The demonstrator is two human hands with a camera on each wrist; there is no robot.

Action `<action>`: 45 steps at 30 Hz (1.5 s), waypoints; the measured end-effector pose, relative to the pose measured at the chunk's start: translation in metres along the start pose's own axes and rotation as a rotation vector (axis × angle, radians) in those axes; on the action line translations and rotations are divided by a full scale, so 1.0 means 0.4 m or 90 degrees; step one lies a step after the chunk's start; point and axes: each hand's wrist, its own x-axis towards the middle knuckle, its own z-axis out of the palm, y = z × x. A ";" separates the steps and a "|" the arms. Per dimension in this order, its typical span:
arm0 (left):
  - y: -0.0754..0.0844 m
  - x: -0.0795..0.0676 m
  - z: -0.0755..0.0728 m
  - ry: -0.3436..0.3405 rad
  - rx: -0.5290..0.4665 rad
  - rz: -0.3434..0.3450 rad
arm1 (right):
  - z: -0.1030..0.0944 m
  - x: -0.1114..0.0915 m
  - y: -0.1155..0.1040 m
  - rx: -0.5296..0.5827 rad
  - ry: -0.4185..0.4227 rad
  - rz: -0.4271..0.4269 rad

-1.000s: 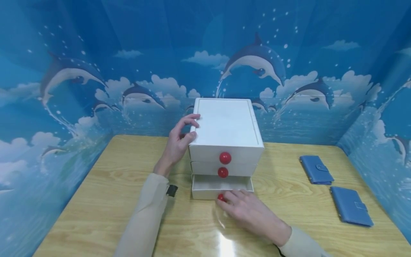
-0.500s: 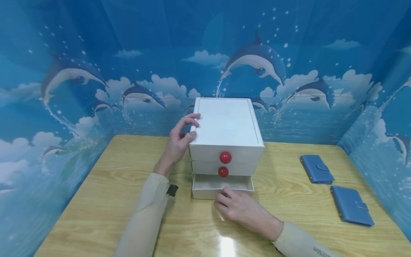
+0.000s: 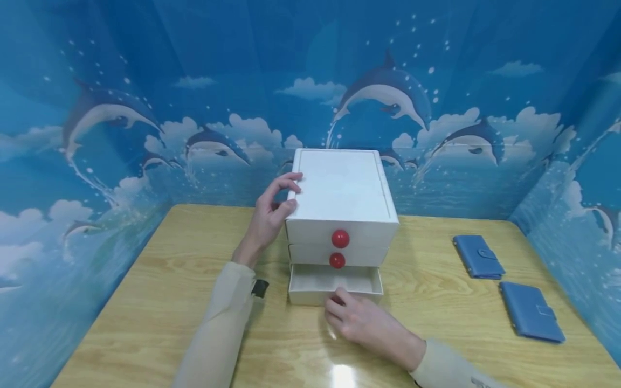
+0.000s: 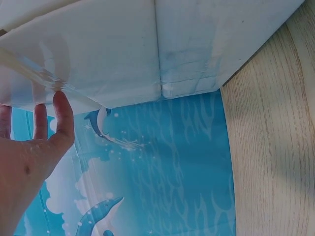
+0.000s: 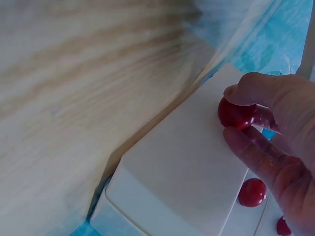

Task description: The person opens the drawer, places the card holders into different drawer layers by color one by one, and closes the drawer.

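- Backdrop (image 3: 271, 64) with printed dolphins is rising behind the table and along both sides, running out of frame.
- Table (image 3: 184, 248) is showing wood grain, its near edge being cut off.
- White cabinet (image 3: 342, 186) is standing near the table's back edge, its back being hidden.
- Bottom drawer (image 3: 310, 298) is jutting from the cabinet beneath two closed drawers, slightly nearer the person than half a second ago; it seems to be sliding outward under the right hand's pull. The drawers above are hiding the rear of its interior.
- Left hand (image 3: 268, 213) is resting thumb and bent, parted fingertips on the cabinet's left top edge, apparently steadying it without clasping anything. The left wrist view is cutting off part of the hand.
- Right hand (image 3: 359, 320) is pinching the lowest knob (image 5: 235, 114) between thumb and fingers, with only the knob's width between them. Those fingers are covering the knob in the head view.
- Far blue case (image 3: 478, 256) and near blue case (image 3: 531, 311) are lying on the table well to the cabinet's right, neither being touched; their contents are staying unseen.
- Upper knob (image 3: 340, 238) and middle knob (image 3: 337, 260) are protruding, untouched.
- Lettering on the right sleeve (image 3: 451, 366) is appearing too small to read.
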 end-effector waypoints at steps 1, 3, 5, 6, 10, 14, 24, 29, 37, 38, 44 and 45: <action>-0.001 0.000 0.000 0.001 0.001 -0.001 | -0.002 -0.001 -0.002 -0.003 0.002 -0.005; -0.002 -0.001 0.000 0.004 0.001 -0.002 | -0.005 -0.003 -0.007 -0.006 0.004 -0.015; -0.003 0.000 0.000 0.004 0.003 -0.004 | -0.009 -0.005 -0.010 -0.013 0.006 -0.023; -0.003 0.000 0.000 0.005 0.004 -0.004 | -0.011 -0.007 -0.012 -0.015 0.006 -0.025; -0.002 0.001 0.000 0.008 0.007 -0.005 | -0.015 -0.012 -0.018 -0.026 0.007 -0.031; 0.000 0.000 0.001 0.008 0.010 -0.005 | -0.015 -0.016 -0.021 -0.023 0.007 -0.032; 0.000 -0.002 0.000 0.009 0.010 -0.005 | -0.012 -0.021 -0.026 0.012 0.006 -0.012; -0.001 -0.001 -0.001 0.008 0.016 -0.005 | -0.010 -0.018 -0.026 0.020 0.006 -0.014; -0.002 0.000 0.000 0.009 0.017 -0.004 | -0.023 -0.023 -0.019 0.095 0.016 -0.003; -0.002 0.000 0.000 0.009 0.015 -0.002 | -0.025 -0.025 -0.017 0.109 0.024 0.000; -0.005 0.001 0.000 0.009 0.009 0.000 | -0.033 -0.040 0.000 0.142 0.099 0.006; -0.005 0.001 0.000 0.009 0.008 0.001 | -0.034 -0.042 0.003 0.145 0.115 0.008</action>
